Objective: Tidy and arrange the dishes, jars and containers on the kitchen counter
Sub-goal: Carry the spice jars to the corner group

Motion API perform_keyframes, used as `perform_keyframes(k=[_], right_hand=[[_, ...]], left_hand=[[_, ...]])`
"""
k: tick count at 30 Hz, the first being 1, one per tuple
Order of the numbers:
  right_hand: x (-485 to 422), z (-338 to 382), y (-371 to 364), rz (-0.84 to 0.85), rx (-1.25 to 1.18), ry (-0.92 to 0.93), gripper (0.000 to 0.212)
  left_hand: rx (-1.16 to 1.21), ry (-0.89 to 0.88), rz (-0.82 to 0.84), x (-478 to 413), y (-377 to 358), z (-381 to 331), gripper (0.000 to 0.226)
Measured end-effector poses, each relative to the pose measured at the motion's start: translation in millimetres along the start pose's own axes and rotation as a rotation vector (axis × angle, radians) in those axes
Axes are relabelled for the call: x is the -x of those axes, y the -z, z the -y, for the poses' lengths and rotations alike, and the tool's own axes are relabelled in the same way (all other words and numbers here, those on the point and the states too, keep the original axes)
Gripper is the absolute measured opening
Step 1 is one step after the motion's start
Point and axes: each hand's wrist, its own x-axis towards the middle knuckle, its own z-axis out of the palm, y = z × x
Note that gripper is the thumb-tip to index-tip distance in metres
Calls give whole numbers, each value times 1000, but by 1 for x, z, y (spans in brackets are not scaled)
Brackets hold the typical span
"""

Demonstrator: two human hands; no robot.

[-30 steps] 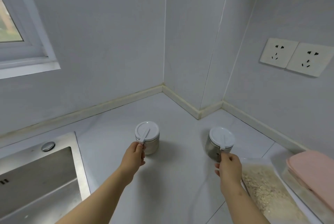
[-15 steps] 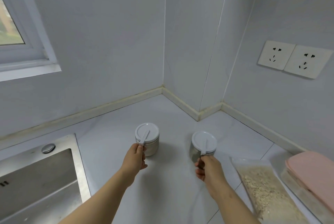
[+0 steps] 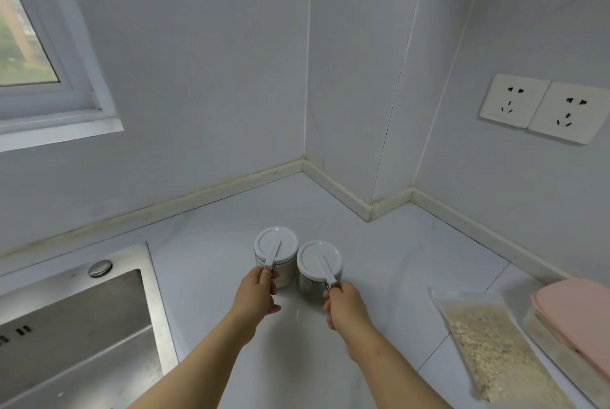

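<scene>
The left hand pinches the left jar clasp, right hand the right jar clasp; jars touch, open counter behind to the corner.

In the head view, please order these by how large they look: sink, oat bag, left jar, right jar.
1. sink
2. oat bag
3. left jar and right jar: they look alike, so I do not rank them.
</scene>
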Motion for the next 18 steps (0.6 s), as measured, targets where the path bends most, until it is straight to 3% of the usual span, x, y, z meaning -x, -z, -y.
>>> perform_keyframes(k=[9, 14, 18], right_hand=[[-4, 0, -5, -39, 39, 4, 22], [-1, 5, -8, -82, 68, -2, 30], [2, 3, -11, -76, 103, -39, 18]], left_hand=[[-57, 1, 4, 5, 1, -1, 26], [-73, -8, 12, 12, 2, 0, 24], [-114, -27, -2, 15, 3, 4, 29]])
